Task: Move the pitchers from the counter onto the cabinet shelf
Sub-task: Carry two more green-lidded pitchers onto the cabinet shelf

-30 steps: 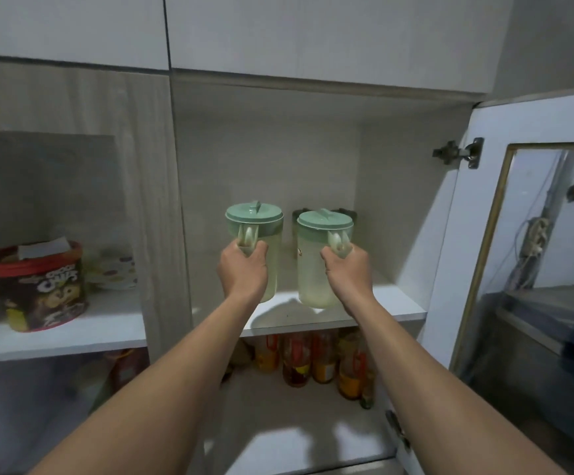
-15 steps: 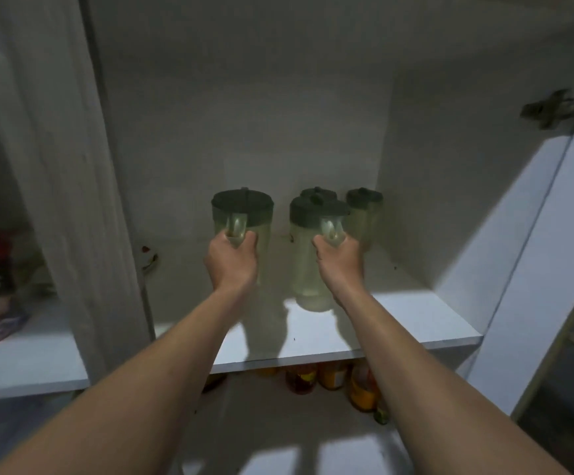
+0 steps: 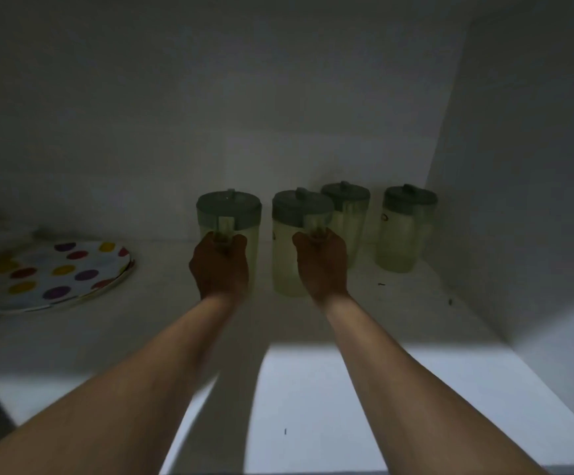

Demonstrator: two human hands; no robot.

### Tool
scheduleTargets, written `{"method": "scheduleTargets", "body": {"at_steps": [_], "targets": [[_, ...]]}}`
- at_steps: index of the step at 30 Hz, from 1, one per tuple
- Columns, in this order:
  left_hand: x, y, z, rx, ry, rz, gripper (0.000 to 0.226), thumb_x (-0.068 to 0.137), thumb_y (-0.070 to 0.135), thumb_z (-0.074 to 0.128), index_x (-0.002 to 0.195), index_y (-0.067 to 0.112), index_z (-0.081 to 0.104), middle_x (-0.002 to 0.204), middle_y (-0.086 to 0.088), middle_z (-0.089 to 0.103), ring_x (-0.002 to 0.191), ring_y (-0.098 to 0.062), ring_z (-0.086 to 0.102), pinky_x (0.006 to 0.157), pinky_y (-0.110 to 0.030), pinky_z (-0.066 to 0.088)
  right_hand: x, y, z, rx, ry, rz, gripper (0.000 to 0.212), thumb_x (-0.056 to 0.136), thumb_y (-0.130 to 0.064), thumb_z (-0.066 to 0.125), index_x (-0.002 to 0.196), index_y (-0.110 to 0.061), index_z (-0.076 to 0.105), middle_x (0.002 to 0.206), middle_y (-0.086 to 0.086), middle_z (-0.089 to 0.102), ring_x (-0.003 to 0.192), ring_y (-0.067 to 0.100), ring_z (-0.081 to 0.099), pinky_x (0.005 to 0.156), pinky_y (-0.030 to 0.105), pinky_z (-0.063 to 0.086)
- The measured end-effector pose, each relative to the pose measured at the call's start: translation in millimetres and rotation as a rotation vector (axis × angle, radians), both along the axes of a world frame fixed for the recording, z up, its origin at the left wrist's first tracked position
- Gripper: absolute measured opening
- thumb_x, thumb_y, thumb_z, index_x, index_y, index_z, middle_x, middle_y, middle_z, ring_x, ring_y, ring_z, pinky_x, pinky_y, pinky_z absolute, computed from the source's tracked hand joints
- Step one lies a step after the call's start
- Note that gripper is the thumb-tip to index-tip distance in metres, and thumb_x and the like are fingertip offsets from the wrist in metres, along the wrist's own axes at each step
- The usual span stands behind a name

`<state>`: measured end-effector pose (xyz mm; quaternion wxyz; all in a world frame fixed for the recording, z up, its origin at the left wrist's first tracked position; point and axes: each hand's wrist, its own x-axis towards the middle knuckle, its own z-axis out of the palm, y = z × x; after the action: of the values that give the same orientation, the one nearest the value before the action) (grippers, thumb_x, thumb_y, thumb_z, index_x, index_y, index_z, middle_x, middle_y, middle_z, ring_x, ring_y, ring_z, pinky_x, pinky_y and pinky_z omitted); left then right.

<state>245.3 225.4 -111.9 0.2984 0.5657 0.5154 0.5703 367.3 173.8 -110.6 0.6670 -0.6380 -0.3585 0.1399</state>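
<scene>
Both my arms reach deep into the dim cabinet over the white shelf [image 3: 313,389]. My left hand [image 3: 219,269] grips the handle of a translucent pitcher with a green lid [image 3: 230,214]. My right hand [image 3: 321,265] grips the handle of a second, matching pitcher [image 3: 287,241] just to its right. Both stand upright near the back of the shelf; whether their bases touch it is hidden by my hands. Two more green-lidded pitchers [image 3: 345,207] [image 3: 402,231] stand behind and to the right, close to the back wall.
A white plate with coloured dots [image 3: 49,275] lies on the shelf at the left. The cabinet's right side wall [image 3: 518,200] closes in next to the rightmost pitcher. The front of the shelf is lit, the back is in shadow.
Both hands have carried the pitchers from in front of the cabinet deep into the shelf, beside the two at the back. The view moved closer and the dotted plate came into sight.
</scene>
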Motion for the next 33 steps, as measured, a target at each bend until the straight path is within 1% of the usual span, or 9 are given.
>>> {"method": "scheduleTargets", "body": {"at_steps": [4,8,13,19,22,24,27,31,33], "targets": [[20,34,-7,0.004,-0.011,0.007,0.016,0.088,0.021,0.065,0.091,0.005,0.065,0.084,-0.006,0.064,0.083,-0.026,0.06,0.079,-0.033,0.048,17,37,-12,-0.031,-0.033,0.009,0.033,0.084,-0.014,0.067,0.064,-0.02,0.042,0.061,-0.002,0.049,0.056,0.013,0.046,0.059,0.029,0.04],[30,53,-13,-0.017,-0.032,0.023,0.019,0.09,0.021,0.065,0.095,0.003,0.064,0.087,-0.007,0.063,0.082,-0.021,0.055,0.076,-0.027,0.04,25,60,-16,-0.041,-0.026,0.031,0.029,0.084,-0.013,0.066,0.067,-0.018,0.043,0.061,-0.002,0.048,0.055,0.011,0.046,0.055,0.025,0.036],[40,75,-13,-0.028,-0.032,0.028,0.02,0.09,0.021,0.064,0.093,0.001,0.063,0.087,-0.011,0.065,0.081,-0.023,0.057,0.073,-0.027,0.039,35,85,-20,-0.022,-0.061,0.05,0.031,0.085,-0.013,0.066,0.067,-0.02,0.042,0.061,-0.003,0.048,0.056,0.011,0.047,0.057,0.025,0.036],[44,93,-12,-0.057,0.007,0.006,0.023,0.09,0.023,0.063,0.097,0.002,0.065,0.094,-0.016,0.069,0.09,-0.031,0.064,0.081,-0.035,0.049,44,101,-21,-0.042,-0.046,0.068,0.031,0.089,-0.013,0.064,0.068,-0.022,0.042,0.061,-0.005,0.046,0.054,0.006,0.045,0.051,0.02,0.033],[45,97,-8,-0.101,0.033,-0.024,0.027,0.091,0.027,0.062,0.105,0.003,0.064,0.098,-0.014,0.068,0.094,-0.032,0.063,0.08,-0.033,0.046,47,104,-20,-0.063,-0.011,0.114,0.023,0.088,-0.013,0.063,0.074,-0.021,0.048,0.065,-0.004,0.051,0.057,0.008,0.049,0.056,0.024,0.037],[46,98,-7,-0.151,0.063,-0.046,0.035,0.092,0.034,0.061,0.114,0.006,0.059,0.105,-0.009,0.065,0.101,-0.031,0.062,0.085,-0.035,0.048,48,102,-20,-0.116,-0.019,0.151,0.012,0.089,-0.02,0.066,0.085,-0.017,0.055,0.074,-0.002,0.058,0.065,0.011,0.055,0.063,0.027,0.041],[47,95,-7,-0.217,0.141,-0.031,0.058,0.086,0.047,0.065,0.125,0.009,0.045,0.121,-0.013,0.059,0.114,-0.037,0.055,0.096,-0.048,0.047,49,92,-18,-0.224,-0.057,0.175,0.04,0.087,-0.038,0.073,0.113,-0.011,0.059,0.101,-0.001,0.064,0.091,0.018,0.062,0.075,0.029,0.046],[47,81,0,-0.171,0.274,0.151,0.073,0.077,0.052,0.072,0.127,0.011,0.038,0.127,-0.017,0.049,0.122,-0.038,0.044,0.097,-0.05,0.041,48,72,-8,-0.291,-0.102,0.148,0.05,0.082,-0.04,0.079,0.114,-0.016,0.049,0.094,-0.01,0.054,0.093,0.015,0.054,0.078,0.027,0.045],[43,69,8,-0.175,0.288,0.18,0.072,0.077,0.051,0.073,0.125,0.013,0.036,0.128,-0.018,0.046,0.122,-0.038,0.041,0.096,-0.049,0.039,44,61,-1,-0.316,-0.163,0.107,0.074,0.073,-0.048,0.084,0.128,-0.017,0.046,0.114,0.0,0.057,0.106,0.021,0.058,0.09,0.035,0.051]]}}
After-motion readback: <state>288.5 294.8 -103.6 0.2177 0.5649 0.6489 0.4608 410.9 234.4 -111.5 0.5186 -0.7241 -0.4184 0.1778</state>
